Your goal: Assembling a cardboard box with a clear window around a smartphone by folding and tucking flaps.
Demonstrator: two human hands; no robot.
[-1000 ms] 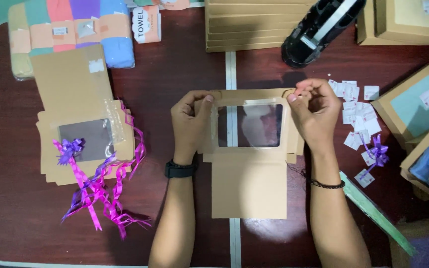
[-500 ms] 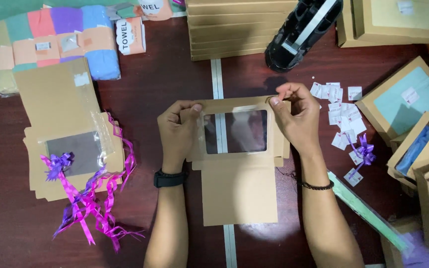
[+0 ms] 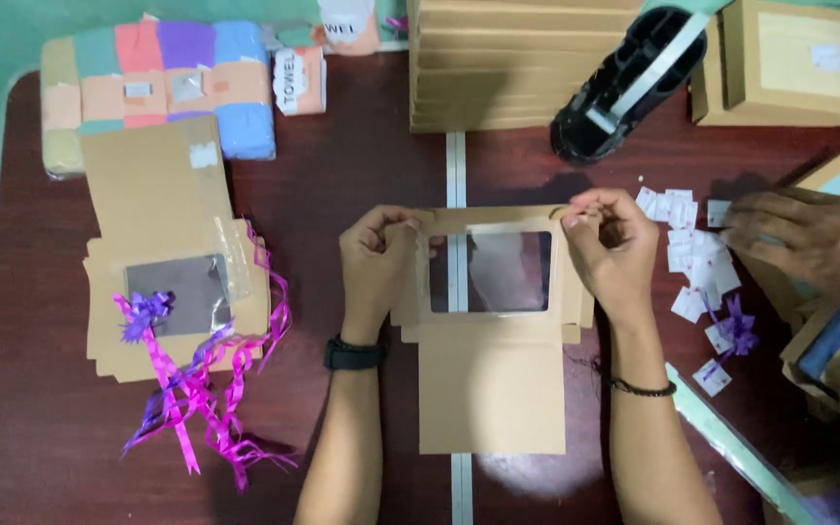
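1. Your left hand (image 3: 373,261) pinches the far left corner of the flat brown cardboard box blank with a clear window (image 3: 491,321), thumb and fingers closed on its edge
2. Your right hand (image 3: 612,255) pinches the far right corner of the same blank, fingers closed tight on the card
3. The blank lies at the middle of the dark red table (image 3: 342,175), its window on the far half and its plain flap toward you
4. To the left sits a stack of like window blanks (image 3: 162,262) with purple curled ribbon bows (image 3: 196,389) trailing near it
5. To the right, another person's hand (image 3: 809,243) rests on the scattered small white paper stickers (image 3: 692,262)
6. A black tape dispenser (image 3: 624,87) stands far right, beside a pile of flat brown cards (image 3: 507,58)
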